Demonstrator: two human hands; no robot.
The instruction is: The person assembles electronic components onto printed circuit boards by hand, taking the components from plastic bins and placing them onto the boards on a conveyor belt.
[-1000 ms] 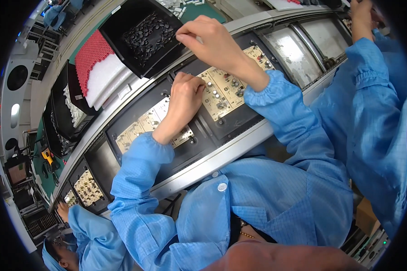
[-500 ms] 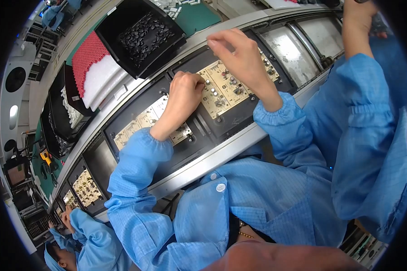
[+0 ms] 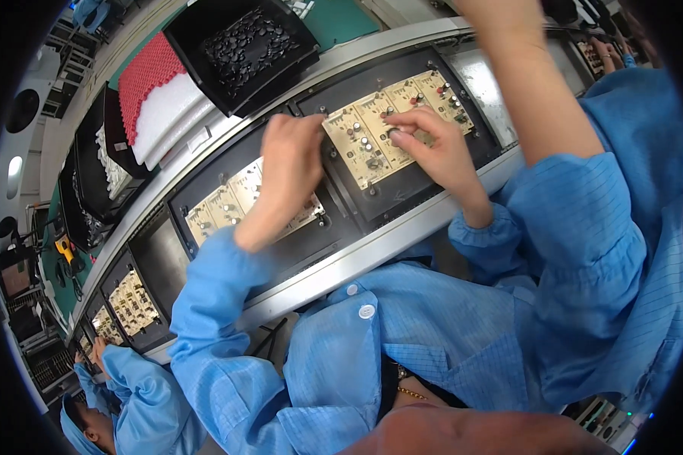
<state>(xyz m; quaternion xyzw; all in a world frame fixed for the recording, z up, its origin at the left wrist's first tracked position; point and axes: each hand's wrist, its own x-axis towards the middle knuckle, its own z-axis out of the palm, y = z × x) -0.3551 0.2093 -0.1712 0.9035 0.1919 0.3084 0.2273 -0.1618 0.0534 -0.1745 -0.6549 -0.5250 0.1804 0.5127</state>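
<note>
A black carrier (image 3: 406,199) bears a beige rectangular circuit board (image 3: 378,138), the right hand (image 3: 440,144) over its middle, the left hand (image 3: 292,155) by its left end; neither grip's closure can be told. A small dark piece (image 3: 394,132) shows at the right thumb.

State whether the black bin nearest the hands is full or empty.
Partly filled: loose dark pieces lie in the black bin, below its rim.

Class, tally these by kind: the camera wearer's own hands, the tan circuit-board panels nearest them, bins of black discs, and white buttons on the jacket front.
Wearer's hands: 2 (left hand, right hand)
Tan panels: 2 (left panel, right panel)
Bin of black discs: 1
White buttons: 2
Total: 7
</note>
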